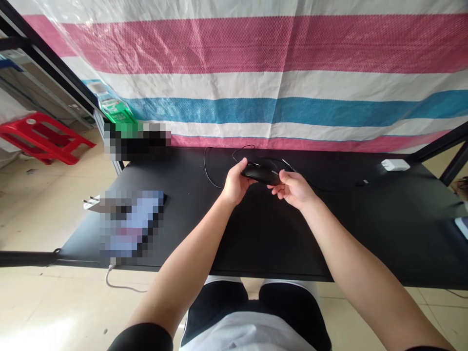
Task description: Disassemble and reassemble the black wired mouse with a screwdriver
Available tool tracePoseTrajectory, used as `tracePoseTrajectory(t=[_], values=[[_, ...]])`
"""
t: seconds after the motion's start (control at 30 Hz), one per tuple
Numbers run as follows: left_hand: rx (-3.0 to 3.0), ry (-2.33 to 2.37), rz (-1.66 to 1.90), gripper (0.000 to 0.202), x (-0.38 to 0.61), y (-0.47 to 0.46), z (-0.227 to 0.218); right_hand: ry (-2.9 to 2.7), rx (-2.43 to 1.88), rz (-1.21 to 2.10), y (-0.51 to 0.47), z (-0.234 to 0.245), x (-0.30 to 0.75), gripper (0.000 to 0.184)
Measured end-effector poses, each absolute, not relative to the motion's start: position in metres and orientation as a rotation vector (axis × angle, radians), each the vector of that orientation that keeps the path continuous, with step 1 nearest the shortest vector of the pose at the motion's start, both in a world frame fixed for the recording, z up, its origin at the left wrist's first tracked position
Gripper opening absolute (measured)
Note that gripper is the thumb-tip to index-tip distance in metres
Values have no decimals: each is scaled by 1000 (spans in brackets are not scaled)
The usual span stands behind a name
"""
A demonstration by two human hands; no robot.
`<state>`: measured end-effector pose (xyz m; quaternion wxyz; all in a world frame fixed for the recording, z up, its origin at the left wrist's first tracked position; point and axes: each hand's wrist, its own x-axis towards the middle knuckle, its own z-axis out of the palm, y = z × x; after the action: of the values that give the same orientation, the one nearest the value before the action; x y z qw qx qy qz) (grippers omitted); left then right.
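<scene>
A black computer mouse (260,172) is held between both hands above the middle of the black table (278,234). My left hand (236,181) grips its left end, thumb on top and fingers underneath. At the other end, my right hand (294,187) pinches the mouse between thumb and fingers. A thin black cable (206,168) loops on the tabletop behind and beside the hands. Part of the cable runs to the right, with a light-coloured tip showing near the right thumb. The underside of the mouse is hidden.
A white charger (395,165) lies at the back right, with a small dark piece (361,183) nearer. On the left are a blurred phone-like slab (137,224) and a white plug (92,204). A green-labelled bottle (119,109) stands back left. A striped sheet (278,83) hangs behind.
</scene>
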<state>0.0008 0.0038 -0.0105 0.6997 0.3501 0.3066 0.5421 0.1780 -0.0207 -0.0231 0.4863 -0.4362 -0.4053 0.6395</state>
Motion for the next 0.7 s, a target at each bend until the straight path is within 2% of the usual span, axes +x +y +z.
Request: tracePoseTrajectory(t=[0.2, 0.7], values=[[757, 879, 1259, 41, -1, 11, -13, -1074, -1088, 1437, -21, -23, 178, 55], [802, 848, 1274, 41, -3, 10, -14, -1099, -1111, 1396, -23, -17, 177, 58]])
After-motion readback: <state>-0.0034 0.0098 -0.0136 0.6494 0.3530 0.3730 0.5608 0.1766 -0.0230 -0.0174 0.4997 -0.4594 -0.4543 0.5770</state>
